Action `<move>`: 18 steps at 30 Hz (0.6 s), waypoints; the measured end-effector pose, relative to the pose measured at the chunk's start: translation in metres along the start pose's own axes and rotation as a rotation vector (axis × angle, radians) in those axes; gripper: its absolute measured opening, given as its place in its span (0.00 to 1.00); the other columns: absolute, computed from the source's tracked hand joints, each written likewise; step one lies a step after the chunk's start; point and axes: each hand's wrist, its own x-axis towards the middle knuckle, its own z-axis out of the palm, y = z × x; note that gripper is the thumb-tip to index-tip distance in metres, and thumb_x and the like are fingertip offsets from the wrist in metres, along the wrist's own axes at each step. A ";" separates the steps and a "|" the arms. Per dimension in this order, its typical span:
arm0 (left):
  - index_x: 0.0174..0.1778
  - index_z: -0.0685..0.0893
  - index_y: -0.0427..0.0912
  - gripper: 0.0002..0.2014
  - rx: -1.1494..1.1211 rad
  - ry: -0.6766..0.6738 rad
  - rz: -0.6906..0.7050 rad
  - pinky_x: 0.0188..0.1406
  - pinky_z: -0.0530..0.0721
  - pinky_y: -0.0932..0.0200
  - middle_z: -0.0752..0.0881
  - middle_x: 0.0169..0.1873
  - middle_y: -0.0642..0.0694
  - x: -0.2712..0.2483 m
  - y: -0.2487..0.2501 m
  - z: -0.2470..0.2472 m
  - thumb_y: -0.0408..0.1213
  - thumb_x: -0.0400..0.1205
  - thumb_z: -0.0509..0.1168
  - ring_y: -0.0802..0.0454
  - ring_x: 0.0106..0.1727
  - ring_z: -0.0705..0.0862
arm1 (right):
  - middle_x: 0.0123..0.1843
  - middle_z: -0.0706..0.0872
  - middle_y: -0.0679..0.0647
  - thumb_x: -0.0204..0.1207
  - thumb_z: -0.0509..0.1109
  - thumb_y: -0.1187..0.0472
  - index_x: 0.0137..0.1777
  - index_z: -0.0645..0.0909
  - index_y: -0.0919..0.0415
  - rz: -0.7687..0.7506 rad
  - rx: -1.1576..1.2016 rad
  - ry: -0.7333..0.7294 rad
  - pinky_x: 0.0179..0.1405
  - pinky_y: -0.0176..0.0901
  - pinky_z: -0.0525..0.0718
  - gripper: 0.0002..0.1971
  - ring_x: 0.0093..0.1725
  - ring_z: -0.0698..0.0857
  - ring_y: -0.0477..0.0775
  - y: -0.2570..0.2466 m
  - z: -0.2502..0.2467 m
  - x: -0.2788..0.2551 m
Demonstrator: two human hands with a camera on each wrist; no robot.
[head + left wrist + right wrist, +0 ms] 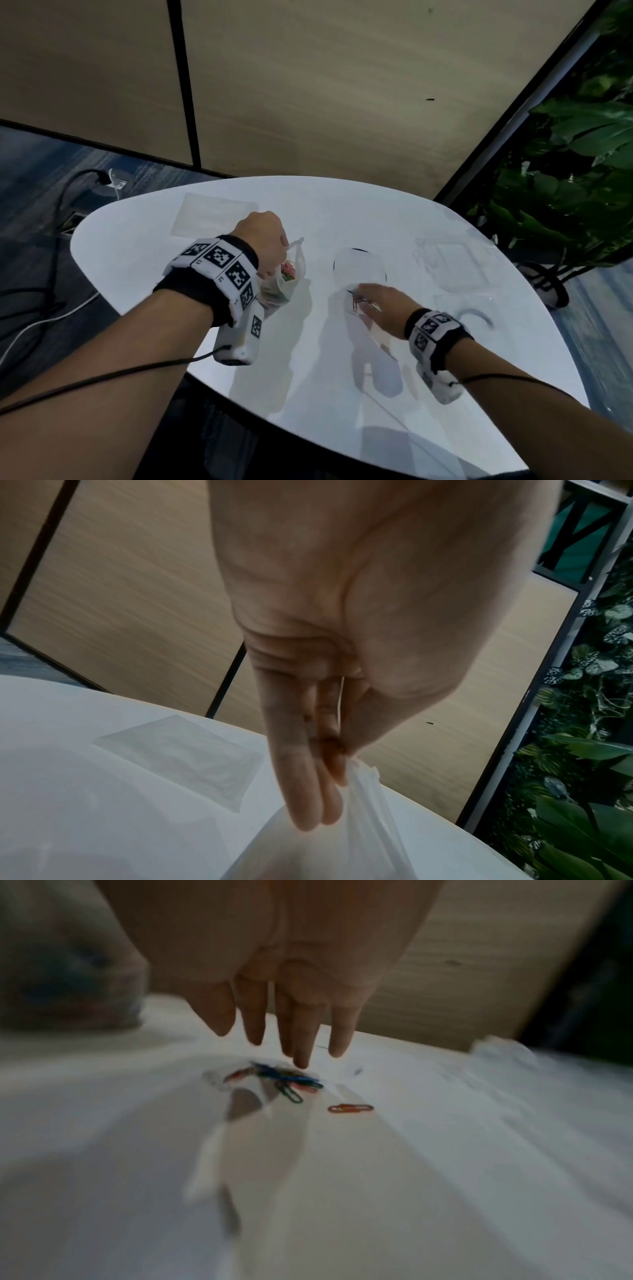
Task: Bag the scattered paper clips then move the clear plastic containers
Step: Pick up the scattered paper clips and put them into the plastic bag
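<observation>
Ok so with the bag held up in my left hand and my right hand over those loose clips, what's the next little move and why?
Probably close the right hand on the small pile of paper clips just below its straight fingers and carry them to the plastic bag. The left hand pinches that bag by its top edge, clips already inside. An orange paper clip lies apart and may need a second pick.

No readable text, brand, number or sign shows in any view. The bands on both wrists (219,270) carry only black-and-white square code markers, not letters; small marks beside them are too tiny to read. The wrist views are too blurred for any writing.
</observation>
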 end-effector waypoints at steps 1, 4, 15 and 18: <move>0.59 0.90 0.37 0.14 -0.004 0.003 -0.004 0.47 0.94 0.44 0.87 0.28 0.43 0.000 0.000 0.000 0.25 0.84 0.62 0.39 0.40 0.94 | 0.76 0.76 0.55 0.84 0.62 0.54 0.76 0.74 0.57 0.072 0.090 0.096 0.73 0.43 0.68 0.21 0.75 0.74 0.56 0.010 -0.001 -0.002; 0.57 0.91 0.37 0.13 -0.008 0.012 -0.012 0.45 0.94 0.44 0.88 0.28 0.42 0.002 -0.001 0.001 0.26 0.83 0.63 0.40 0.39 0.94 | 0.77 0.74 0.59 0.77 0.69 0.41 0.81 0.65 0.61 0.372 0.152 0.075 0.75 0.46 0.69 0.38 0.75 0.74 0.58 0.038 0.009 -0.009; 0.59 0.91 0.39 0.15 0.023 -0.001 0.004 0.48 0.94 0.45 0.89 0.31 0.41 0.000 0.008 0.007 0.24 0.82 0.62 0.39 0.41 0.94 | 0.80 0.64 0.59 0.81 0.64 0.60 0.81 0.62 0.55 0.331 0.076 -0.009 0.69 0.52 0.77 0.29 0.74 0.71 0.65 -0.023 0.037 0.026; 0.58 0.91 0.39 0.15 0.010 -0.005 0.001 0.47 0.94 0.44 0.92 0.36 0.38 -0.001 0.007 0.006 0.24 0.83 0.62 0.39 0.41 0.94 | 0.69 0.73 0.62 0.75 0.65 0.72 0.72 0.71 0.64 0.246 -0.108 -0.013 0.56 0.51 0.83 0.24 0.62 0.79 0.65 -0.031 0.040 0.028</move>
